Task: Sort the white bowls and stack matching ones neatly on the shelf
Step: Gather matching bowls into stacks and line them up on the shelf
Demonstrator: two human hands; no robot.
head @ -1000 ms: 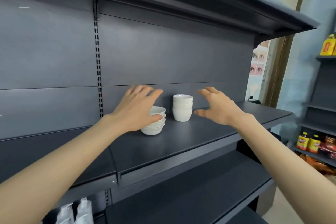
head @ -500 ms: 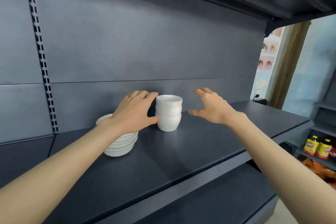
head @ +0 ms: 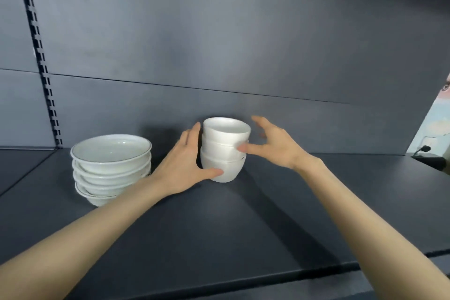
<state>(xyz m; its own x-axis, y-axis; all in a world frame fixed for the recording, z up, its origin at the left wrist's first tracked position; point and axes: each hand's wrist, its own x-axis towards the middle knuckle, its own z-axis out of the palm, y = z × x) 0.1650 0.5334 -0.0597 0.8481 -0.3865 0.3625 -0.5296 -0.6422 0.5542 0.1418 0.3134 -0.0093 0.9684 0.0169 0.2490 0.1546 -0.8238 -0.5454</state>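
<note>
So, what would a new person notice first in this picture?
Two stacks of white bowls on the dark shelf: the wide bowls at left, the tall stack of small deep bowls in the middle. The left hand cups the tall stack's left side, and the right hand touches its right side with the thumb.

A stack of three small, deep white china bowls (head: 225, 151) stands upright on the dark grey metal shelf (head: 243, 226), close to the back wall. To its left, near but not touching, sits a slightly crooked stack of wide, shallow white bowls (head: 110, 168).
</note>
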